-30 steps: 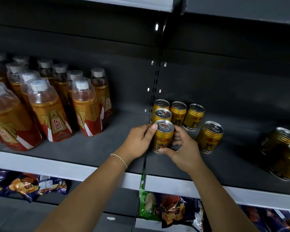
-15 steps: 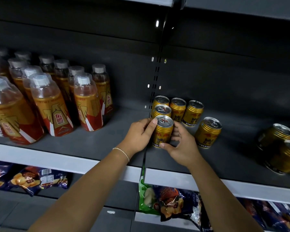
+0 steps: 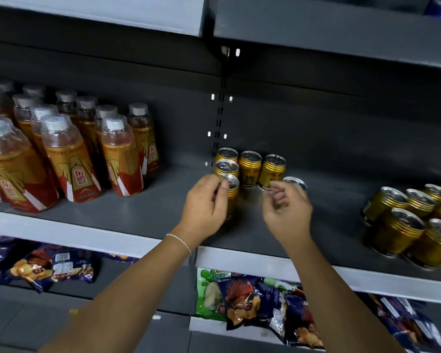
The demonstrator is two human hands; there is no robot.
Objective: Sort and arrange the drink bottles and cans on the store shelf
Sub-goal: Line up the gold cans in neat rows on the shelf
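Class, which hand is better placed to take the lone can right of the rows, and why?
Right. The right hand hovers just before the lone can, holding nothing. The left hand is farther off, by the left column's front can.

Left on the dark grey metal shelf: cluster of amber plastic bottles with white caps, packed in rows front to back. Well right of them, at the slotted black upright: file of three gold metal cans, front to back. Just right of the file's rear half: pair of gold cans, side by side. Further right, slightly forward: single gold can, partly behind the right hand. Left hand before the file's front can, covering its left side; contact unclear. Far right: crowded group of gold cans. Below, on the lower shelf: foil snack bags.
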